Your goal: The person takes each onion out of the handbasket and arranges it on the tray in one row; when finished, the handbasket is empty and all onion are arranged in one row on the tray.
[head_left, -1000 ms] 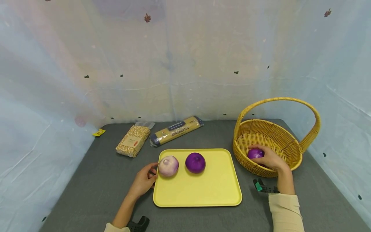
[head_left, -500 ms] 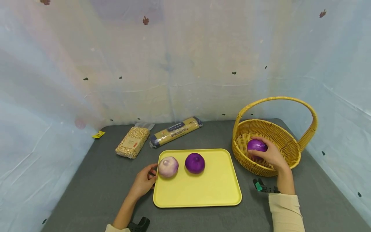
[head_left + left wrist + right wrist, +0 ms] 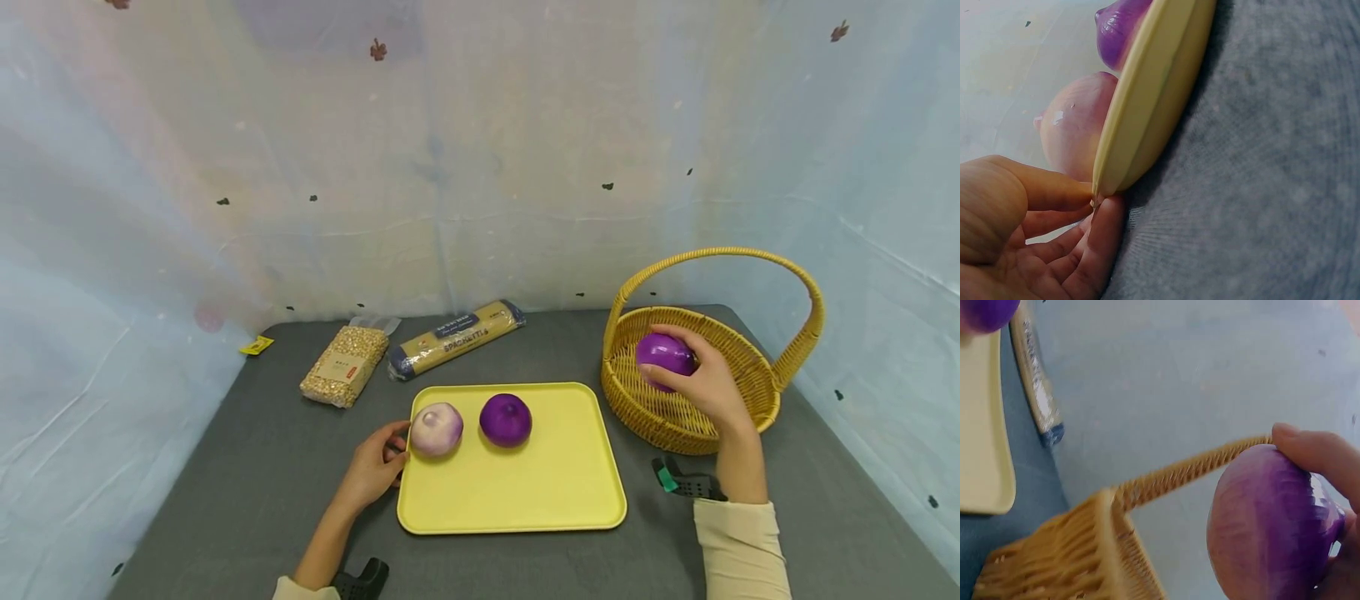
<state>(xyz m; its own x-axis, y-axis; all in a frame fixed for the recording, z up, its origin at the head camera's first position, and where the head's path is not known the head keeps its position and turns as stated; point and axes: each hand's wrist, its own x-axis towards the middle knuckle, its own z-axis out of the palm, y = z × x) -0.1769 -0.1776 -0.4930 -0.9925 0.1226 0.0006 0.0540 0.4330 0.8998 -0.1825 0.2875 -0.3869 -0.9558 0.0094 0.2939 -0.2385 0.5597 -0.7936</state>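
Observation:
In the head view my right hand [image 3: 708,379] grips a shiny purple onion [image 3: 666,362] over the wicker basket [image 3: 626,408]. The right wrist view shows this onion [image 3: 1266,525] between thumb and fingers, with the basket's woven wall [image 3: 1054,556] beside it. My left hand [image 3: 372,467] pinches the left rim of a yellow tray [image 3: 517,500]; in the left wrist view the thumb and fingers meet on that rim [image 3: 1113,150]. On the tray sit a pale purple-white onion [image 3: 437,430], close to the left hand, and a dark purple onion [image 3: 506,420].
Behind the tray lie a spaghetti packet [image 3: 457,340] and a clear bag of yellowish kernels [image 3: 345,365]. The basket's tall handle [image 3: 723,252] arches above its opening. A small yellow packet [image 3: 257,345] is at the table's far left edge, and a pale curtain [image 3: 480,167] hangs behind.
My right hand has lifted the purple onion up from the bottom of the basket. The left hand keeps its hold on the tray, which has stayed in place.

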